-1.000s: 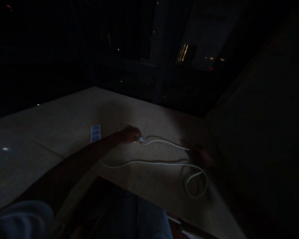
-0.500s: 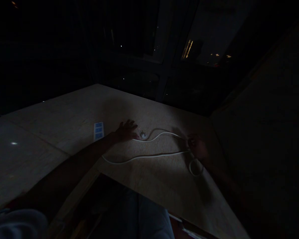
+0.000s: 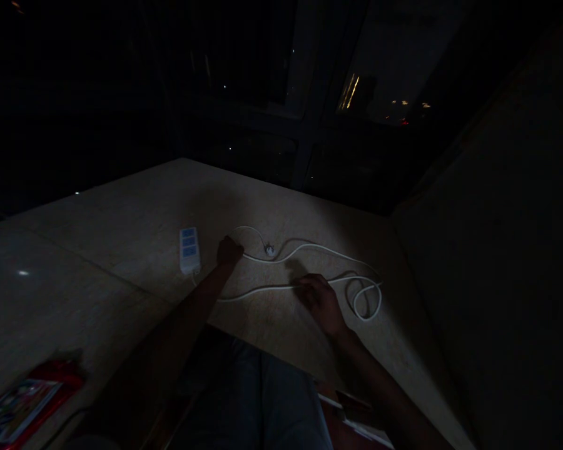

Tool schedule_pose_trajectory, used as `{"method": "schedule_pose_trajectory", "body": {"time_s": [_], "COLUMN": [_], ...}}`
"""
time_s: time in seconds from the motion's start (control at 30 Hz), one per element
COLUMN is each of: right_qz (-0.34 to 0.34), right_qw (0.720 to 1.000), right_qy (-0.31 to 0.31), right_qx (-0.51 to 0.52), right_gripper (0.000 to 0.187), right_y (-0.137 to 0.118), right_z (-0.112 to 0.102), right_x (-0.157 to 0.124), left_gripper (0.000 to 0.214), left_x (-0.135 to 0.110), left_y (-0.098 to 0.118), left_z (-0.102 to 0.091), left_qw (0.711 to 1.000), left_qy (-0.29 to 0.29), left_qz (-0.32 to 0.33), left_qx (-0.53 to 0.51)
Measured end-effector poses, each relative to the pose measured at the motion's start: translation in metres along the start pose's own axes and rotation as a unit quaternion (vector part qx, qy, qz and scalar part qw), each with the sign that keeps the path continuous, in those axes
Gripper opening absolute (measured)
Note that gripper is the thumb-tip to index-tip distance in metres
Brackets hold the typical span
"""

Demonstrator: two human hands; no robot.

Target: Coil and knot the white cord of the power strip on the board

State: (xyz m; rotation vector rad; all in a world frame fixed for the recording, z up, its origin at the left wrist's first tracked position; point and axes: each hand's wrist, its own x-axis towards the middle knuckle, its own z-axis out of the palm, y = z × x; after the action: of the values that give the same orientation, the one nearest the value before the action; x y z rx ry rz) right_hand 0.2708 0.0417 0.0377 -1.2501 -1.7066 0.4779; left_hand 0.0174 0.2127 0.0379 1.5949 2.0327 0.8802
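On the pale stone surface lies a white power strip point(image 3: 189, 253) with blue socket faces. Its white power cord point(image 3: 326, 249) runs in long bends and makes a small loop at the right. My left hand point(image 3: 229, 251) is closed around the cord, between the strip and the plug point(image 3: 269, 250). Farther right and nearer to me, my right hand point(image 3: 323, 304) pinches the lower run of the cord at its fingertips. Dim light hides the details of the fingers.
Dark window panes point(image 3: 304, 150) stand behind the surface, and a dark wall point(image 3: 488, 250) closes the right side. A red packet point(image 3: 32, 400) with a printed picture lies at the lower left. My legs point(image 3: 263, 400) are below the front edge.
My right hand has left the cord's right end and moved left to its lower run. My left hand has shifted slightly left and closed on the cord. The red packet has come into view.
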Motion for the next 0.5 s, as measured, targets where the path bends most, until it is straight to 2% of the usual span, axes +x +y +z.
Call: {"method": "schedule_pose_trajectory", "body": {"time_s": [0.1, 0.2, 0.27, 0.3, 0.37, 0.5], "right_qz": [0.035, 0.055, 0.063, 0.065, 0.071, 0.084], "right_qw": [0.999, 0.998, 0.997, 0.996, 0.995, 0.985], "right_qy": [0.007, 0.014, 0.023, 0.029, 0.049, 0.126], "right_qx": [0.018, 0.037, 0.048, 0.051, 0.06, 0.084], "right_gripper": [0.02, 0.019, 0.019, 0.019, 0.019, 0.028], "right_y": [-0.009, -0.017, -0.023, -0.027, -0.035, -0.048], "right_z": [0.002, 0.0, -0.002, -0.004, -0.009, -0.02], "right_x": [-0.013, -0.026, -0.032, -0.034, -0.035, -0.029], "left_gripper": [0.023, 0.035, 0.039, 0.037, 0.031, 0.027], "left_x": [-0.006, -0.019, -0.032, -0.039, -0.054, -0.089], "left_y": [0.009, 0.025, 0.04, 0.048, 0.068, 0.111], "left_z": [-0.006, -0.012, -0.019, -0.023, -0.036, -0.067], "left_qw": [0.997, 0.982, 0.947, 0.919, 0.88, 0.857], "left_qy": [0.027, 0.048, 0.057, 0.059, 0.05, 0.018], "left_qz": [0.019, 0.05, 0.092, 0.123, 0.183, 0.237], "left_qx": [-0.075, -0.178, -0.302, -0.37, -0.435, -0.457]}}
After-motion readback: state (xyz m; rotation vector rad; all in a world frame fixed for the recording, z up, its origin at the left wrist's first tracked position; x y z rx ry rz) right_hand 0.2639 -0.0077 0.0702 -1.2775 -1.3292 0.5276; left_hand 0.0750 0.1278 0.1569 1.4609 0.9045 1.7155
